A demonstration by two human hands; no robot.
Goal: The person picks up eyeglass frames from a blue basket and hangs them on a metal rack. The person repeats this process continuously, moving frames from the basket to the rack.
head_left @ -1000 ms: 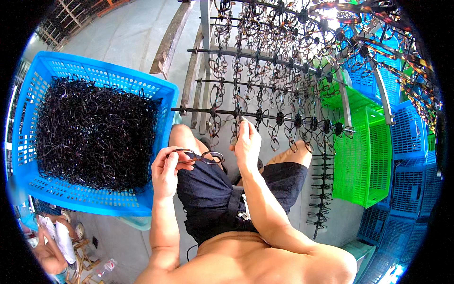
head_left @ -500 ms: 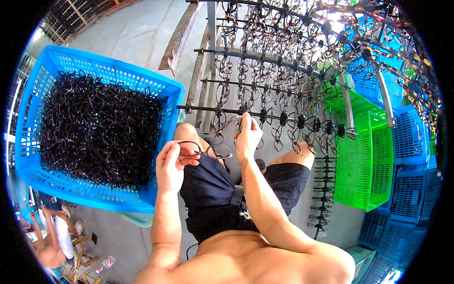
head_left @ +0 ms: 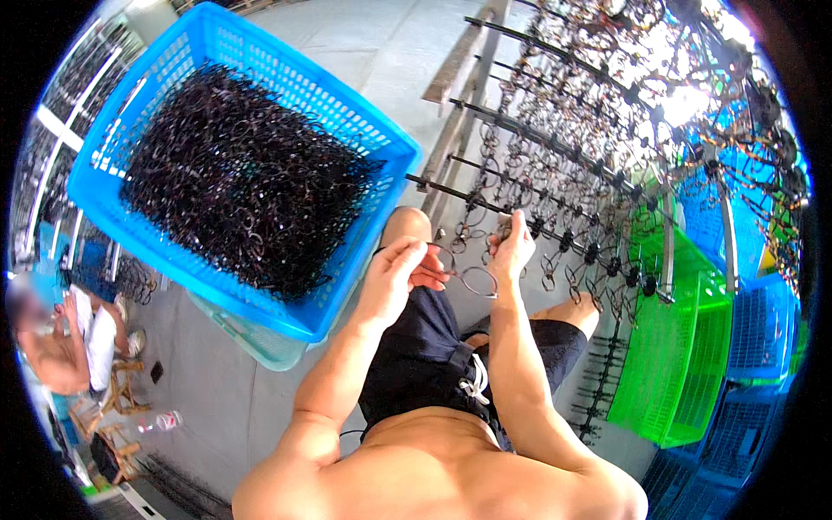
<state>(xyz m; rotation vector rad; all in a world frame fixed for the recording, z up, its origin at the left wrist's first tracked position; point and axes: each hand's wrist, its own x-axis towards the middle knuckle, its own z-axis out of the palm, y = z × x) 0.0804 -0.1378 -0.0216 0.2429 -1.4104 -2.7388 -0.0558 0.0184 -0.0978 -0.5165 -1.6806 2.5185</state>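
Endwise, an eyeglass frame (head_left: pixel 455 274) is held over the lap (head_left: pixel 412 355) by the left hand (head_left: pixel 397 275), perhaps to free one rim; any hold by the right hand (head_left: pixel 513 250), near a rod (head_left: pixel 446 191), cannot be told. Beyond, a blue basket (head_left: pixel 186 264) is set, likely for reach.

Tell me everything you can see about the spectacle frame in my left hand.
The dark, round-rimmed, plastic-looking spectacle frame is thin, with two rims joined by a bridge. The left hand's grip holds one rim at the fingers; the other slants down to the right in mid-air. Whether lenses are fitted can't be told.
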